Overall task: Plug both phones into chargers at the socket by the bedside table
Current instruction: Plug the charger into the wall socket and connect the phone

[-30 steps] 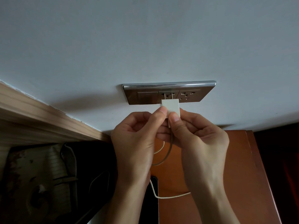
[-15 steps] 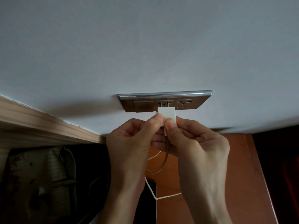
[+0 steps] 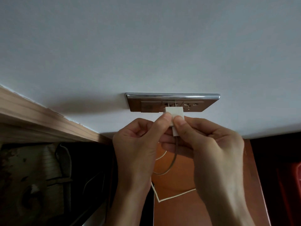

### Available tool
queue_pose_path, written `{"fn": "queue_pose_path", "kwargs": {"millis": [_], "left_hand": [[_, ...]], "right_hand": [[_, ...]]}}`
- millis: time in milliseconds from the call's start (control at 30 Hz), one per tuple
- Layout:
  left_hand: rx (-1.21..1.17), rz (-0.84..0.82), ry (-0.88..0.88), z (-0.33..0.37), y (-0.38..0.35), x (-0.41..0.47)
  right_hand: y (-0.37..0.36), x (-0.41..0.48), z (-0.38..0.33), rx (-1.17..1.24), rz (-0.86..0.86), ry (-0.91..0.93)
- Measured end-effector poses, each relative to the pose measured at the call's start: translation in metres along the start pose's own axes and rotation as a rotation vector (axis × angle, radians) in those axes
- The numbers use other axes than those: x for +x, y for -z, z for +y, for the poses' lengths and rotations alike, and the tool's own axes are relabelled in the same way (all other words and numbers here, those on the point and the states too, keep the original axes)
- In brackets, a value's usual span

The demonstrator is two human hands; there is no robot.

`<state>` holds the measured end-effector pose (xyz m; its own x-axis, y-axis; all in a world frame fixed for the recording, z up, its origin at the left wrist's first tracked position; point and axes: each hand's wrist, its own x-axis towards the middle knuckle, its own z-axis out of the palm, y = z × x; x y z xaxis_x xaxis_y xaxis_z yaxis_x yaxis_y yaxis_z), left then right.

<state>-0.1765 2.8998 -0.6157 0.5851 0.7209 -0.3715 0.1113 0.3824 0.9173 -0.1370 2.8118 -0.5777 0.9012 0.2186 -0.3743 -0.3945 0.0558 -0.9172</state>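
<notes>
Nearest the camera, the white cable lies kinked on the orange-brown bedside table, near its left edge, then loops up from the surface toward the hands. It looks thin and limp, so it gives no purchase for pushing; pulling on it would only strain its joint with the plug. A dark slab at the table's left edge may be a phone, though too little of it shows to tell.

Above the table, the left hand and right hand meet, each grip pressed together in a pinch on the white charger, thumbs on top, fingers curled below. The charger is likely light, hard and smooth-sided, stiff enough to take a straight shove. Holding its flat sides close to the body, as here, seems the right place.

Farthest, on the wall past the table's back edge, the metal socket plate carries several outlets. The charger's front sits at the middle outlet; whether the prongs are fully seated cannot be told.
</notes>
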Motion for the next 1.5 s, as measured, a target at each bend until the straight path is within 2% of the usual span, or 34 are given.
{"fn": "queue_pose_path", "kwargs": {"millis": [567,967,1233,1500], "left_hand": [[0.043,0.023,-0.084,-0.009,0.002,0.004],[-0.009,0.001,0.02,0.0,-0.006,-0.005],[0.016,-0.025,-0.015,0.0,0.001,-0.003],[0.011,-0.008,-0.038,-0.001,0.002,-0.003]], "right_hand": [[-0.01,-0.003,0.008,-0.002,0.105,0.036],[0.003,0.0,-0.005,0.019,-0.02,-0.105],[0.012,0.001,0.004,-0.162,-0.003,-0.043],[0.008,-0.001,0.01,-0.153,0.043,0.035]]}}
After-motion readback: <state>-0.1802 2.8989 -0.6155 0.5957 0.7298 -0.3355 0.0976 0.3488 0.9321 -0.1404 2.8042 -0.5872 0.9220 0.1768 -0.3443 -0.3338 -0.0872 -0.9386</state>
